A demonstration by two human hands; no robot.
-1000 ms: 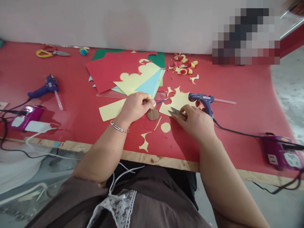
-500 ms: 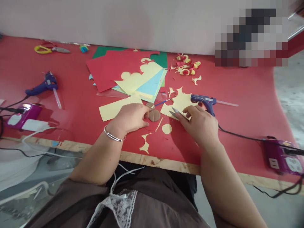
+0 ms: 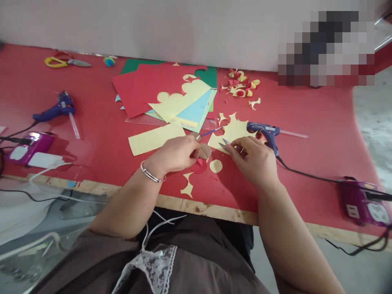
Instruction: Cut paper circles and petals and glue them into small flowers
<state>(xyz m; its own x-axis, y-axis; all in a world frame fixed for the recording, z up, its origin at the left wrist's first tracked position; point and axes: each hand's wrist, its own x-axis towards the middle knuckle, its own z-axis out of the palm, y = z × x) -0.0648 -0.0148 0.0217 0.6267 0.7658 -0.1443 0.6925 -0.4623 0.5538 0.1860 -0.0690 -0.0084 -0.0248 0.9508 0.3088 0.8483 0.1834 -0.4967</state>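
Note:
My left hand point(image 3: 179, 154) is closed, with thumb and fingertips pinching the left edge of a round piece of brown corrugated cardboard point(image 3: 205, 151). The piece is tilted, and a red paper circle point(image 3: 201, 166) shows just below it. Another small brown disc point(image 3: 195, 135) peeks out behind my fingers. In my right hand point(image 3: 254, 157) is a pair of scissors point(image 3: 226, 144), blades pointing left over a cut-up pale yellow sheet point(image 3: 234, 130); most of the handle is hidden. Between my hands lies a pale yellow paper circle point(image 3: 216, 166), with a yellow scrap point(image 3: 187, 187) nearer the edge.
Stacked coloured sheets point(image 3: 137, 87) lie at the back, beside a pile of red and yellow scraps point(image 3: 240, 83). Blue glue guns stand left point(image 3: 55, 108) and right point(image 3: 265, 130), with cords. Yellow-handled scissors point(image 3: 58, 62) rest far left. Purple power strips point(image 3: 358, 200) sit near the edges.
My left hand has shifted slightly right and closed on the larger cardboard disc, which has tilted and moved right. A red paper circle now shows under it. My right hand keeps the scissors nearly still.

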